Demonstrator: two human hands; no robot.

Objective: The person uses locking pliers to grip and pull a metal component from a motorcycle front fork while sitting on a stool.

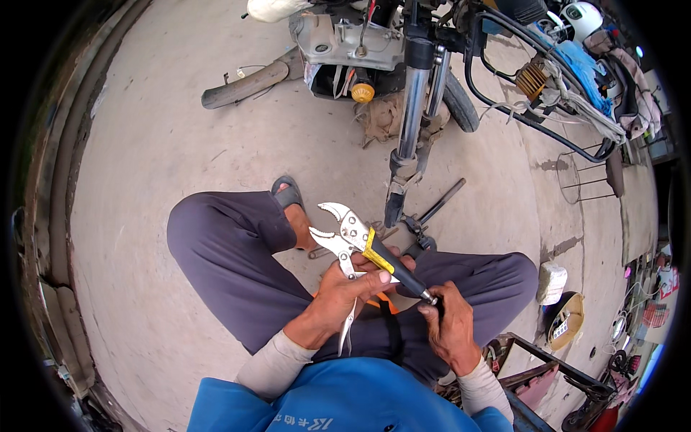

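Observation:
A pair of silver locking pliers (347, 229) with a black and yellow grip is held in front of me, jaws spread and angled up to the left. My left hand (338, 295) is closed around the middle of the pliers, the thin silver lever hanging below it. My right hand (450, 327) has its fingers closed at the lower end of the black grip, thumb by the knurled adjusting screw (430, 297). Beyond the pliers stands a front fork (414, 108) of a partly dismantled motorcycle, with metal tools (443, 196) on the concrete below it.
The motorcycle's frame bars (547, 129), orange lamp (362, 91) and loose mudguard (245, 88) are ahead. A white block (551, 284) and tan basin (567, 324) sit at right, near a metal toolbox (554, 362). My bent legs (216, 266) flank my hands.

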